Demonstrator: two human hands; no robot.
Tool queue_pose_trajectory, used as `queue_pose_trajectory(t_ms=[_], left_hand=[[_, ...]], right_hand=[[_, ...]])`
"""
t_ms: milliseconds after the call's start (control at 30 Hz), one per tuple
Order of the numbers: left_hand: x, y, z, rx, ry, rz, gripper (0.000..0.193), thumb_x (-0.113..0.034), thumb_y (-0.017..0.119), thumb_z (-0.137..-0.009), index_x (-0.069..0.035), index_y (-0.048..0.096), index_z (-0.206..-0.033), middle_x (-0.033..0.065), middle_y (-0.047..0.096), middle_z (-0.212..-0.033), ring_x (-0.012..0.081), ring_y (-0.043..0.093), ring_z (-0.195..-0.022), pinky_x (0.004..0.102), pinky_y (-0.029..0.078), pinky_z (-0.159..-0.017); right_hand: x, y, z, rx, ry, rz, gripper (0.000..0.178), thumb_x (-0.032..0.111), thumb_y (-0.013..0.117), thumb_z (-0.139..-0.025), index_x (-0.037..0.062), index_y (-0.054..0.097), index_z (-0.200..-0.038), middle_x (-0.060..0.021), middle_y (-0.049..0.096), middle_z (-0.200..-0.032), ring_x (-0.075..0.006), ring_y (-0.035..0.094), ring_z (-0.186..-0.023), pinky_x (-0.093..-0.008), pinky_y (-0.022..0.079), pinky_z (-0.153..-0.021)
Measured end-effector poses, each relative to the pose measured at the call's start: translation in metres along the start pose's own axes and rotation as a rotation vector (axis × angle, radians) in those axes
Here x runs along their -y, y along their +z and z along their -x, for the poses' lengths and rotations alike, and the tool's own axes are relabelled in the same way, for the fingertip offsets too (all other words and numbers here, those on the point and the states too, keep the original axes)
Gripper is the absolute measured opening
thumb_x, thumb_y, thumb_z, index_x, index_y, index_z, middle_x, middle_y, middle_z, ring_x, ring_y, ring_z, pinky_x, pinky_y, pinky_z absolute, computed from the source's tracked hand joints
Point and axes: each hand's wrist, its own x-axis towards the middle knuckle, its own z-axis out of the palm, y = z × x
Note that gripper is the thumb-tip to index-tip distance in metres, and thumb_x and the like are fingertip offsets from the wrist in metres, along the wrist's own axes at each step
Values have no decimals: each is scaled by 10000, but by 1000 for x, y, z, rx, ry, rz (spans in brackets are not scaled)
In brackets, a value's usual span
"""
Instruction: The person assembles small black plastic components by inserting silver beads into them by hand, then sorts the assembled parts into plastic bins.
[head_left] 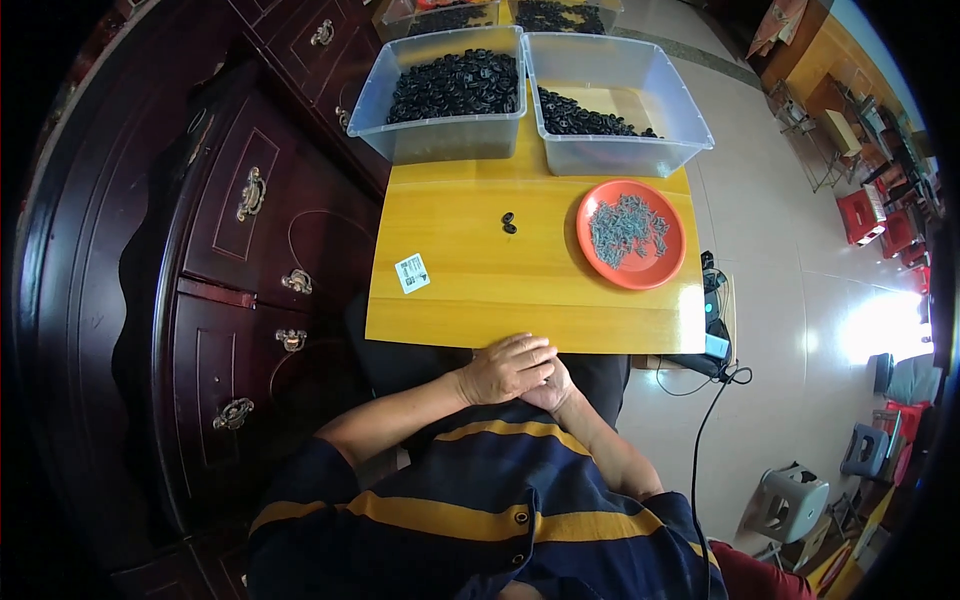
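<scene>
My left hand (505, 372) rests on top of my right hand (551, 391), just off the front edge of the yellow table (480, 325). The left fingers lie stretched across the right hand, slightly bent, with no object showing in them. Most of the right hand's fingers are hidden beneath. Farther in on the tabletop sit two small black oval parts (509, 223), close together. To their right, a red plate (671, 272) holds a heap of small grey pins or screws (627, 230). A white printed card (412, 273) lies at the left.
Two translucent bins stand at the table's far side; the left bin (460, 143) holds more black parts than the right bin (630, 155). More bins are behind them. A dark wooden cabinet (240, 330) borders the left. A black cable (697, 440) hangs at right; a grey stool (793, 503) stands beyond.
</scene>
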Motion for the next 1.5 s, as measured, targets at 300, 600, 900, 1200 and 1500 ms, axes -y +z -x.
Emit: queue_pose_trajectory(t_ms=[300, 600, 900, 1200, 1500], left_hand=[[-24, 12, 9, -86, 31, 76, 149, -93, 662, -791, -20, 678, -920, 143, 681, -1077, 280, 658, -1001, 372, 517, -864], [-26, -10, -45, -172, 137, 141, 218, -102, 655, -738, 12, 664, -924, 174, 671, -1020, 292, 663, -932, 378, 520, -840], [-8, -37, -64, -138, 38, -10, 205, -195, 660, -793, -66, 692, -950, 123, 666, -1074, 299, 634, -1023, 460, 483, -951], [32, -83, -132, -345, -119, -45, 390, -182, 693, -813, -62, 651, -1181, 165, 614, -1222, 354, 582, -1135, 468, 454, -999], [159, -63, -247, 14, -295, -471, 284, -142, 688, -790, -43, 625, -1048, 161, 679, -1006, 350, 661, -980, 438, 546, -827]], right_hand=[[-6, 30, 27, -203, 25, 136, 337, 220, 424, -1031, -23, 558, -1222, -155, 614, -1207, -242, 600, -1123, -368, 486, -1009], [-17, 97, 22, -217, -245, 55, 258, 214, 438, -1024, 14, 602, -1025, -120, 609, -1065, -282, 535, -1116, -385, 402, -1072], [1, 89, 6, -49, -227, -9, 381, 329, 412, -1047, 50, 514, -1286, -122, 540, -1318, -258, 545, -1218, -407, 458, -1058], [22, 143, -15, -224, -281, -119, 259, 268, 510, -999, 65, 624, -1112, -94, 660, -1127, -273, 605, -1125, -434, 514, -983], [60, 175, -13, -162, -442, -29, 239, 230, 506, -986, 49, 641, -1063, -82, 677, -1101, -274, 617, -1111, -435, 518, -987]])
